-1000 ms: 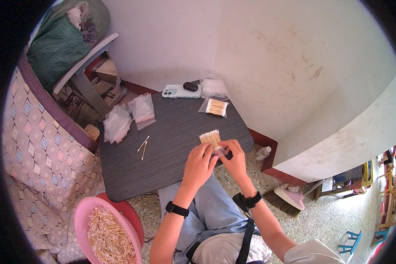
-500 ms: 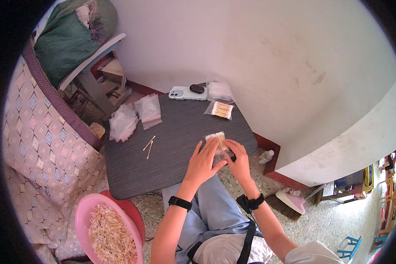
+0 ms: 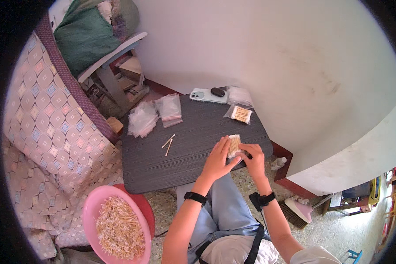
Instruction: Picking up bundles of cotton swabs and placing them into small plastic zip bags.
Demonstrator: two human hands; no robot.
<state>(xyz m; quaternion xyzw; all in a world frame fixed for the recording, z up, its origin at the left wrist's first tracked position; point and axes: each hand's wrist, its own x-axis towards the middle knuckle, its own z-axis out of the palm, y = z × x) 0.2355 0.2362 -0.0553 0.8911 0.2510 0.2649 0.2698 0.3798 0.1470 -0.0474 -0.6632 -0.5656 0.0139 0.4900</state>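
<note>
A small clear bag of cotton swabs (image 3: 234, 144) lies at the table's near right edge, its swabs side by side. My left hand (image 3: 216, 162) holds its left side, fingers stretched along it and thumb at the lower end. With bent fingers, my right hand (image 3: 254, 159) pinches the bag's lower right edge; the fingertips are partly hidden. Farther back lies another filled swab bag (image 3: 241, 114). A few loose cotton swabs (image 3: 168, 145) rest on the dark table to the left.
Flat clear bags (image 3: 143, 119) and a second pile of bags (image 3: 170, 110) lie at the table's far left. Behind are a phone (image 3: 202, 95), a black oval object (image 3: 217, 92) and more bags (image 3: 239, 95). A pink basin (image 3: 89, 207) of loose swabs stands lower left.
The whole view has shifted, so the table sits farther right. My left fingers have slid to the bag's left side, uncovering more swabs. My right fingers have bent more at its lower edge.
</note>
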